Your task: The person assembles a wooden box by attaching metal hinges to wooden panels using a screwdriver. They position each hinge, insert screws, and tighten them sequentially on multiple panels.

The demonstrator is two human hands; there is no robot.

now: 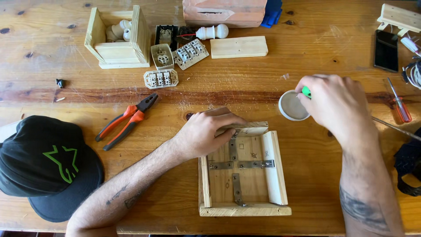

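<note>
While your left hand (pixel 209 131) lies flat over the top left corner of the wooden box frame (pixel 243 171), its fingers are pressed down together on the upper rail, holding the frame against the wooden table (pixel 307 52) rather than gripping round it. The frame sits open side up just below and to the right of that hand, with four flat metal brackets (pixel 237 165) laid in a cross on its floor, meeting near the middle.

Your right hand (pixel 335 105) is up and to the right of the frame, well apart from it, curled over the edge of a small round white lid or dish (pixel 291 106). The fingers are bunched together on something green (pixel 306 91) that shows only as a small tip by the knuckles; you cannot tell what it is. A thin metal shaft (pixel 394 127) runs out from under that wrist towards the right edge.

Left of the frame lie red-handled pliers (pixel 127 119), and further left a black cap (pixel 46 164) with a green mark. Along the far side stand an open wooden box (pixel 116 39), several pale electrical sockets and switch blocks (pixel 175 59), a white lamp holder (pixel 212 31) and a plain wood block (pixel 239 47). A red screwdriver (pixel 400 105) and a dark phone (pixel 386 50) rest at the right.
</note>
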